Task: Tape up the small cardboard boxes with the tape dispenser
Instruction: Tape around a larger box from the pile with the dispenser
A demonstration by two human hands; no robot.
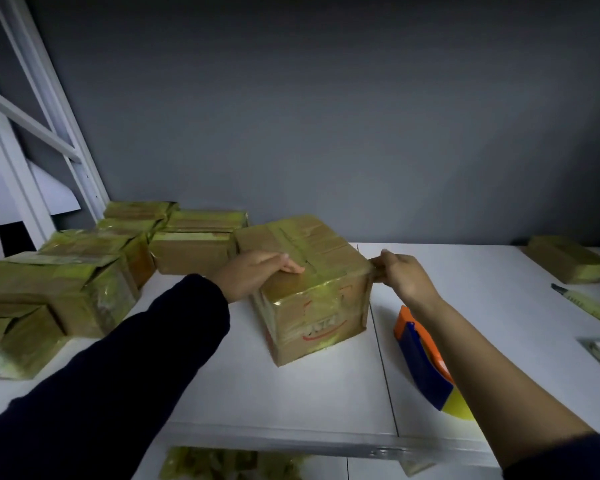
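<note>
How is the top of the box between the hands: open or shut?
Shut: flaps of the box lie flat under glossy tape; the left hand grips its left top edge, the right hand pinches at its upper right corner.

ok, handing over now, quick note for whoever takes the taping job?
Left-hand grip: holds the centre box at its top left edge, thumb on top.
Right-hand grip: pinches that box's top right corner; tape or cardboard, cannot tell.
Tape dispenser: lies on the table right of the box, in no hand.
Done: centre box shows tape over top and front; taped boxes piled at left.
Left: likely finish this box's right side, then check the lone box far right.
</note>
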